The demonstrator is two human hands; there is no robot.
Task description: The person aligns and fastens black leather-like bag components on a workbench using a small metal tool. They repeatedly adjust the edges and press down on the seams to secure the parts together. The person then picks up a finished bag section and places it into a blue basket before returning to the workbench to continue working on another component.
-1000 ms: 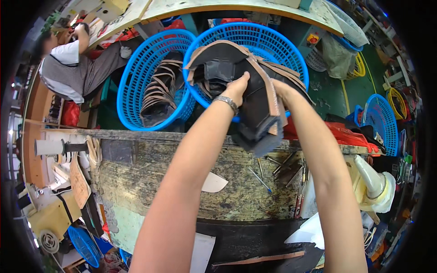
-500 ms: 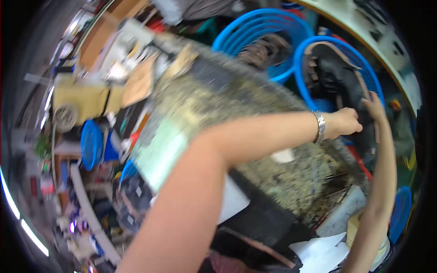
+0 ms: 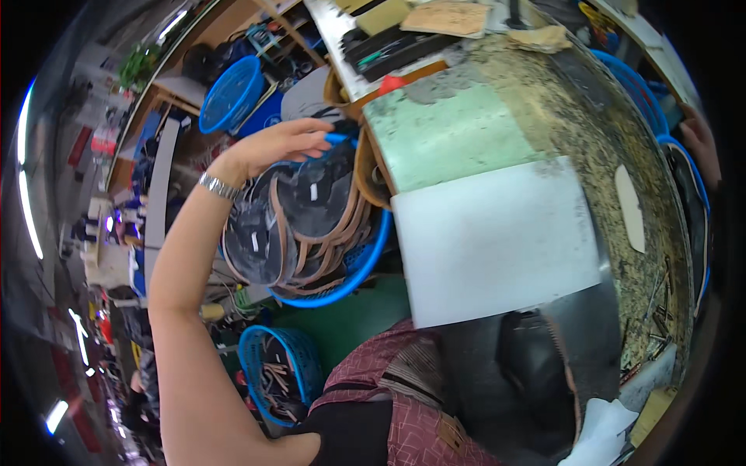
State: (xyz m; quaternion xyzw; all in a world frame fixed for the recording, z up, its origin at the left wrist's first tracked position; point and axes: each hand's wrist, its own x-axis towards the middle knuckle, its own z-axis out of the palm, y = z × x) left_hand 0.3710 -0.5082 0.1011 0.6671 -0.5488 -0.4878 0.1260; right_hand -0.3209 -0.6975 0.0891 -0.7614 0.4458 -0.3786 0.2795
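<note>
My left hand (image 3: 284,145), with a metal watch on the wrist, reaches over a blue basket (image 3: 381,248) at the left. Its fingers are stretched out and apart, close to the basket's far rim, with nothing seen in them. Below the hand, flat black pieces (image 3: 315,194) with brown edges lie stacked in the basket, small white labels on two of them. At the far right edge, my right hand (image 3: 699,144) shows only in part and dimly, beside another blue basket (image 3: 703,202) that holds a black piece with a pale edge. Its fingers cannot be made out.
A worn workbench (image 3: 598,132) bears a green mat (image 3: 451,132), a white sheet (image 3: 497,241) and a pale cut piece (image 3: 629,208). A black piece (image 3: 536,373) lies near my lap. Lower left stands another blue basket (image 3: 311,365); a blue basket (image 3: 231,93) sits farther back.
The view has swung to the left. My left hand has gone from the right-hand basket across to the stacked pieces at the left. My right hand stays near the right-hand basket.
</note>
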